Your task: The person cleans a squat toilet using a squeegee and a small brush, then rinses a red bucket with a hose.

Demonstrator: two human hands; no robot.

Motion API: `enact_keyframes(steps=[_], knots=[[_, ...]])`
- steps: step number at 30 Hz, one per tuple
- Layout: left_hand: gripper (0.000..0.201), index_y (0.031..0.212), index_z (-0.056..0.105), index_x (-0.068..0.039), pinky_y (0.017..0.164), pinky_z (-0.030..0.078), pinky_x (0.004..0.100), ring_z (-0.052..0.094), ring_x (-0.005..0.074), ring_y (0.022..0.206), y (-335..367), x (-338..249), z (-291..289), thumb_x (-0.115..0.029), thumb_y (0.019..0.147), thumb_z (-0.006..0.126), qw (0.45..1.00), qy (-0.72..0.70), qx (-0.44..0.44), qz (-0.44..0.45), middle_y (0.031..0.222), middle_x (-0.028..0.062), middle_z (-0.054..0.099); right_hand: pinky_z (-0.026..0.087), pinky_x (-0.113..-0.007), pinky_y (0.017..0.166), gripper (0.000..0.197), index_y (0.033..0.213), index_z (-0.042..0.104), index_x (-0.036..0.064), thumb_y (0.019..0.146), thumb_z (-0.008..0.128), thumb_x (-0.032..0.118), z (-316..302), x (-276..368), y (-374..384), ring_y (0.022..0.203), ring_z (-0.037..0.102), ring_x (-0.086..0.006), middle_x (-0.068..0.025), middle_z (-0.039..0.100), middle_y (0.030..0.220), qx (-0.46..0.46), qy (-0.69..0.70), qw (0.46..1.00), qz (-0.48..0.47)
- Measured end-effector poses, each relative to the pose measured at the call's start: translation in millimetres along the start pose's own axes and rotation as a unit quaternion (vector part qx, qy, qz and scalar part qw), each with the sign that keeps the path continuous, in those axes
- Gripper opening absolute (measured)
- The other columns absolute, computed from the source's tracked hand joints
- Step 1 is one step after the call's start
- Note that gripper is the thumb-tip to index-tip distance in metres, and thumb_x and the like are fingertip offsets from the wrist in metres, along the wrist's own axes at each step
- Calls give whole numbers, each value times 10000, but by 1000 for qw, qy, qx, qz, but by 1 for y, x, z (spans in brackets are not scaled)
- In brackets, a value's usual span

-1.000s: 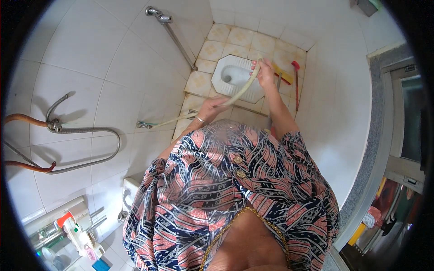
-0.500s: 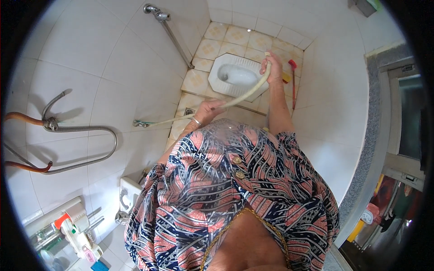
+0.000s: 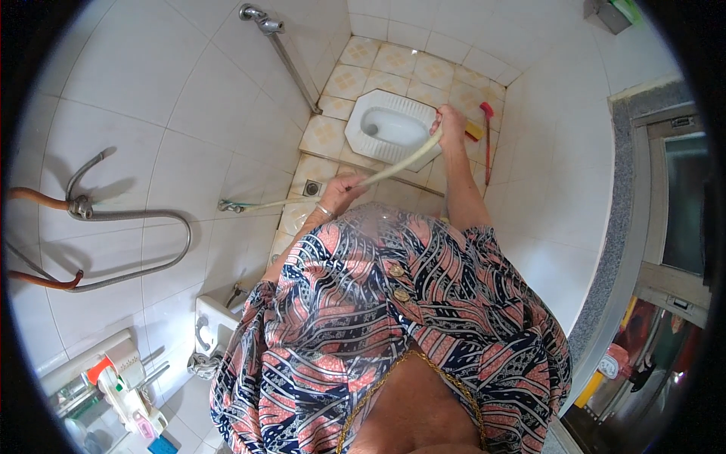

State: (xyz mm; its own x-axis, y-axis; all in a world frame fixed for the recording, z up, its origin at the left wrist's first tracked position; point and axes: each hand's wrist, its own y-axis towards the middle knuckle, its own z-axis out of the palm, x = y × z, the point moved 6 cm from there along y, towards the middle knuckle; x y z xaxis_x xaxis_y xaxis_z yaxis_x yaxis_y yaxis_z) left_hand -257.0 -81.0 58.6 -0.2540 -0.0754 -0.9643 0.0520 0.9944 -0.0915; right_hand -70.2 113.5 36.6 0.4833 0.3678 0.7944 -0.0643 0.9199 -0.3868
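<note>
Now both hands grip a pale hose (image 3: 397, 160): the right hand (image 3: 451, 123) at one o'clock beside the squat toilet (image 3: 393, 125), the left hand (image 3: 344, 189) nearer the body.

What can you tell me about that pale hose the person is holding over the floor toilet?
The hose is a pale, cream-coloured flexible tube, plastic or rubber by its look. It runs from a wall tap low on the tiled wall, through the left hand, then curves up to the right hand, which holds its end at the rim of the white squat toilet. Whether water flows cannot be seen.
</note>
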Motion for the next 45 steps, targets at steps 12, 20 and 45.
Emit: enact_keyframes(steps=[12, 20, 45], knots=[[216, 926, 543, -1, 536, 399, 184, 462, 71, 613, 3, 14, 3, -52, 716, 555, 999, 29, 14, -34, 802, 26, 524, 315, -273, 273, 125, 609, 421, 27, 718, 431, 88, -29, -1, -7, 296, 368, -159, -28, 354, 462, -146, 6, 988, -40], [213, 923, 543, 3, 540, 386, 188, 458, 76, 624, 4, 15, 4, -55, 718, 554, 999, 13, 1, -46, 775, 27, 517, 319, -277, 269, 126, 587, 411, 44, 704, 436, 82, -35, 3, -10, 307, 354, -148, -36, 382, 472, -160, -33, 984, -74], [196, 927, 545, -13, 521, 380, 177, 417, 57, 585, 29, -4, 40, -72, 740, 541, 997, 26, 67, -9, 731, -7, 492, 329, -267, 259, 36, 644, 401, -1, 650, 401, 35, -114, 9, -29, 307, 361, -146, -57, 395, 501, -407, 132, 875, -225]])
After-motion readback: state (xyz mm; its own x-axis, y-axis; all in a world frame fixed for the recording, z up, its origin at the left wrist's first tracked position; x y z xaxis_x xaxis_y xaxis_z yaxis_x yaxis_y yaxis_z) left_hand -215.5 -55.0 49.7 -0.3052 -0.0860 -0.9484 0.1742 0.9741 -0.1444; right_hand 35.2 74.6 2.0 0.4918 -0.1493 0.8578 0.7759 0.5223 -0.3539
